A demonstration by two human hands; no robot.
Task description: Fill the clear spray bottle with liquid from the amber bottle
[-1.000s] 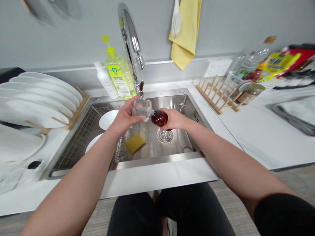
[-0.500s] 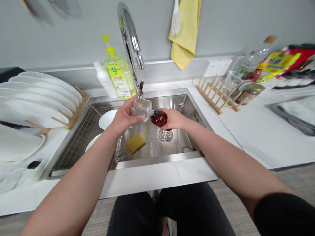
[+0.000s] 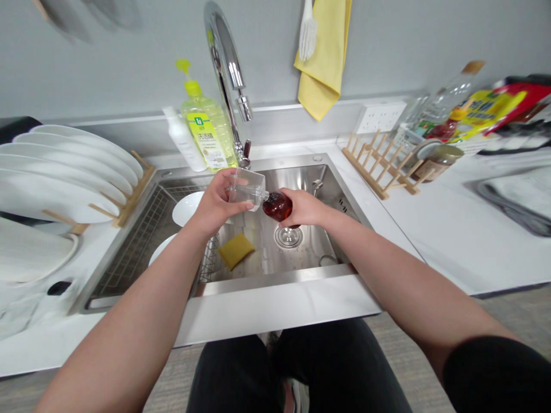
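Over the steel sink point(image 3: 275, 275), my left hand point(image 3: 217, 203) is closed around a clear, square-sided container point(image 3: 248, 189), tilted on its side with its narrow neck toward the right. My right hand point(image 3: 303, 207) grips a dark red-brown bottle point(image 3: 278, 206), also tilted. Its end meets the clear container's neck, but I cannot tell whether they touch. Below, a yellow sponge point(image 3: 236, 251) lies on the sink floor, left of the drain point(image 3: 288, 236). White bowls point(image 3: 188, 208) sit in the wire rack, partly hidden by my left arm.
The chrome faucet point(image 3: 226, 63) rises behind my hands, beside a yellow-green dish soap bottle point(image 3: 206, 129) and a white bottle point(image 3: 183, 140). White plates point(image 3: 64, 172) stand in a wooden rack at left. Another wooden rack point(image 3: 379, 166) and a lidded jar point(image 3: 439, 162) are at right.
The clear container has tipped slightly in my left hand. My right hand and the red-brown bottle stay nearly where they were.
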